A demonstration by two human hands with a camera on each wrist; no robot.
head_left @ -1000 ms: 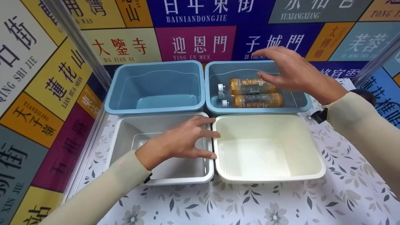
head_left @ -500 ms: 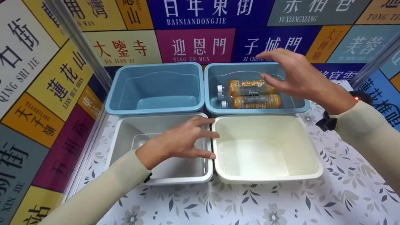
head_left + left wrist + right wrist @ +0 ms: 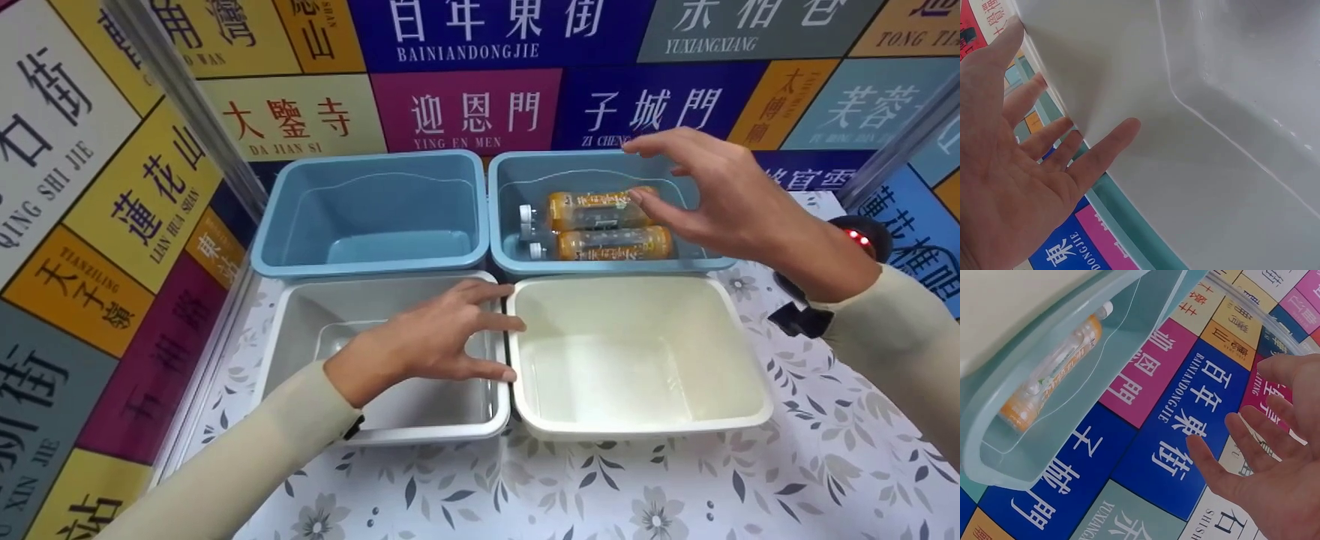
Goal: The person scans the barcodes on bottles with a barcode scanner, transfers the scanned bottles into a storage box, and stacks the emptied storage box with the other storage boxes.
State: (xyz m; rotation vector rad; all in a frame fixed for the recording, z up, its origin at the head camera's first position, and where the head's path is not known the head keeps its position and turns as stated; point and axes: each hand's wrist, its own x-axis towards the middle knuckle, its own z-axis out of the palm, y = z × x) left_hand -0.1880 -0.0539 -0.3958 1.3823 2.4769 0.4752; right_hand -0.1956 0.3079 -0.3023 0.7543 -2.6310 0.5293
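Spread fingers of my left hand (image 3: 431, 334) reach across the grey bin (image 3: 281, 352), their tips at the rims where it meets the cream bin (image 3: 645, 360). In the left wrist view that hand (image 3: 1033, 163) is palm-up with nothing held. My right hand (image 3: 720, 191) hovers over the right blue bin (image 3: 525, 264), fingers apart and loosely bent, holding nothing. Inside that bin two orange-labelled plastic bottles (image 3: 615, 244) with white caps lie on their sides. The right wrist view shows one bottle (image 3: 1053, 374) in the bin, apart from the right hand (image 3: 1275, 455).
A second blue bin (image 3: 367, 266) stands at the back left, beside the right blue one. All the bins sit close together on a flower-patterned tablecloth (image 3: 570, 487). Panels printed with Chinese characters (image 3: 465, 109) rise behind and at the sides.
My right hand has drifted slightly right and down in the head view, its fingers still apart. The left hand has stayed in place. The bottles lie as before.
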